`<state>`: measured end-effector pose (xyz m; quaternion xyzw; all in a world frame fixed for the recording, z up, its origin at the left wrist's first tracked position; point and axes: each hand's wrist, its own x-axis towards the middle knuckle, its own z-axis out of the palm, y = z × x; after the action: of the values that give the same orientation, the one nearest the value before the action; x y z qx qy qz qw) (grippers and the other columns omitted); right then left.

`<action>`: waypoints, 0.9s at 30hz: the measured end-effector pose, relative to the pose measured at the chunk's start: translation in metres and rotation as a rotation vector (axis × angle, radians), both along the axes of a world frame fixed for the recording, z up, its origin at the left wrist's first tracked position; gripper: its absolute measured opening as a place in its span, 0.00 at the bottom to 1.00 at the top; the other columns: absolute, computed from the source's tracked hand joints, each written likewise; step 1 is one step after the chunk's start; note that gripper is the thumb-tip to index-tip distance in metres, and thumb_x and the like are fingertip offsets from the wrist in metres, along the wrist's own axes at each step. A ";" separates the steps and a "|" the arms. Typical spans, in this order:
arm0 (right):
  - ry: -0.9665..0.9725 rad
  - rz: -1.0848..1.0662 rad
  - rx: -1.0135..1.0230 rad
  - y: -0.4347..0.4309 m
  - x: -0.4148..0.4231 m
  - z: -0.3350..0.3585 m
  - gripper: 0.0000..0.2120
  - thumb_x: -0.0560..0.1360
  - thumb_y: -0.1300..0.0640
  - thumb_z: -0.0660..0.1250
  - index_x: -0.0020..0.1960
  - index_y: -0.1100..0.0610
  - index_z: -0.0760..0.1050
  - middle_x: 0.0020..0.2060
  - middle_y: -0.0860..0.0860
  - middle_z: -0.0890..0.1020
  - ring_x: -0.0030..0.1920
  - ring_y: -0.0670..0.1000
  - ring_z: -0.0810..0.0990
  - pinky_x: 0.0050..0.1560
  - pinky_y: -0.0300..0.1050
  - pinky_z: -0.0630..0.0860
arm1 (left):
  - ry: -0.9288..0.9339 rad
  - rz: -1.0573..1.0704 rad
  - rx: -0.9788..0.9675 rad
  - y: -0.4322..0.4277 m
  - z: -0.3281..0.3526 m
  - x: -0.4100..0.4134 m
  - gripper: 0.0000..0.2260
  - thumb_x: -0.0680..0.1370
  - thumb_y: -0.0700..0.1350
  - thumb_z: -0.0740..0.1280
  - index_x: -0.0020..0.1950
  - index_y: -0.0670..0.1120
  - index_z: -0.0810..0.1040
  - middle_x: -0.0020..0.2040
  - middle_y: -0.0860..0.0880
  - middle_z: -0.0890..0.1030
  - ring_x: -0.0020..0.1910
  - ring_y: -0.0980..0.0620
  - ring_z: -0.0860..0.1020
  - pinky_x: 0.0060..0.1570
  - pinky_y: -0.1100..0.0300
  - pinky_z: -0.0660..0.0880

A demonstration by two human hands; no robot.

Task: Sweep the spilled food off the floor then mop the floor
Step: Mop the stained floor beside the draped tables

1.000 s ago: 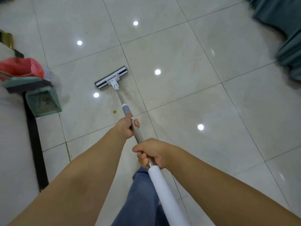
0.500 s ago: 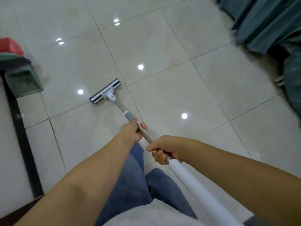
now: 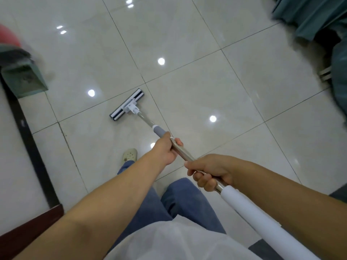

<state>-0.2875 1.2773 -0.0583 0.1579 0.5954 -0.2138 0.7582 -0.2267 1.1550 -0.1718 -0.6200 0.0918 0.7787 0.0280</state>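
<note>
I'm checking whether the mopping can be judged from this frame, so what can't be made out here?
Head view, the only one:
- Underside of the mop head: it faces the floor, so wetness or dirt is hidden.
- Dustpan contents: motion blur.
- Red object: cut by the left edge, blurred.
- Mop handle's end: past the bottom edge.
- Small crumbs on the floor: glare, too small.

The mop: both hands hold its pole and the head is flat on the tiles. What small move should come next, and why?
Probably push the mop head forward along the tile in one more stroke. Its head lies flat on the floor, close to the person's shoe, and the left hand and right hand both grip the pole firmly. No crumbs show ahead, so mopping can go on.
</note>
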 end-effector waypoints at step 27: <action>-0.104 -0.147 -0.161 -0.475 0.019 -0.102 0.13 0.79 0.55 0.63 0.39 0.59 0.66 0.21 0.49 0.66 0.16 0.43 0.62 0.16 0.30 0.63 | -0.004 0.037 -0.258 -0.481 -0.093 -0.002 0.15 0.80 0.52 0.61 0.41 0.43 0.64 0.27 0.46 0.71 0.13 0.54 0.65 0.17 0.71 0.65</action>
<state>-0.2683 0.8027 -0.1603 0.1507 0.5232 -0.3073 0.7805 -0.2285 0.6740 -0.2646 -0.6217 0.1798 0.7595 -0.0660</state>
